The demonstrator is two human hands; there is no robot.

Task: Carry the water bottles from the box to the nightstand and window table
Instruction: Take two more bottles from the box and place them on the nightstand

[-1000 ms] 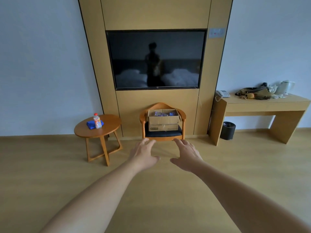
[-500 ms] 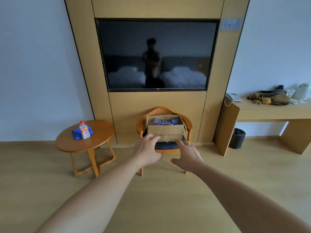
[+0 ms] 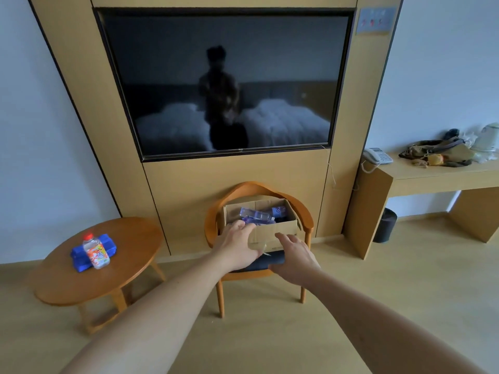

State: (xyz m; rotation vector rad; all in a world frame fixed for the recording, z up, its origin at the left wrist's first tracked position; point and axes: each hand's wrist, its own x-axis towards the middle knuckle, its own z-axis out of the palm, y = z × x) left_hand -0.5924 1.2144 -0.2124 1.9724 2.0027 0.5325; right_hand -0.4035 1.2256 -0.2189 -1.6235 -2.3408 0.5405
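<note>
Two bare hands reach toward the cardboard box on the wooden chair. Left hand and right hand both have fingers spread, holding nothing. Water bottles lie inside the box, beyond the fingertips.

Left hand hides box near-left corner; water bottles partly hidden behind box wall, count unclear; desk cut off right.
</note>
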